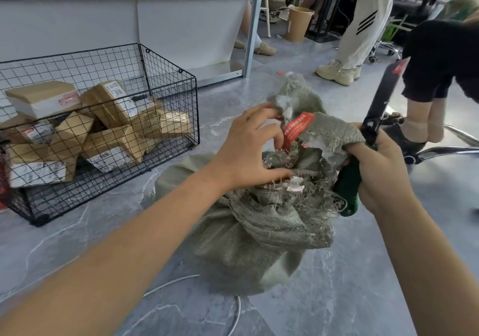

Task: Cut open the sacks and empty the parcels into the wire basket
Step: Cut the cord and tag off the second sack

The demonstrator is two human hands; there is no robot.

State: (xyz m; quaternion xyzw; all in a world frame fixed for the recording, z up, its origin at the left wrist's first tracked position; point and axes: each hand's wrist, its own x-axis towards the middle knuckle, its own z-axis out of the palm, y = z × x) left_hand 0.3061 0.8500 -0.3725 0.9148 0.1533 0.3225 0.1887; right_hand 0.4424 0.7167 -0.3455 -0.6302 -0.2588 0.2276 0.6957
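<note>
A grey-green woven sack (259,234) stands on the floor in front of me, its top frayed and torn. A red tag (296,128) hangs at its neck. My left hand (248,149) reaches into the torn mouth, fingers curled around the sack's bunched neck by the tag. My right hand (375,169) grips a knife (373,128) with a green handle and a black blade pointing up, and also pinches a flap of the sack cloth. To the left stands a black wire basket (166,76) holding several brown cardboard parcels (111,99).
A white counter with a metal shelf post (252,24) runs behind the basket. People's legs (357,32) and chair bases (445,151) stand at the right. A paper bin (298,24) sits far back. A white cable (233,317) lies on the grey floor.
</note>
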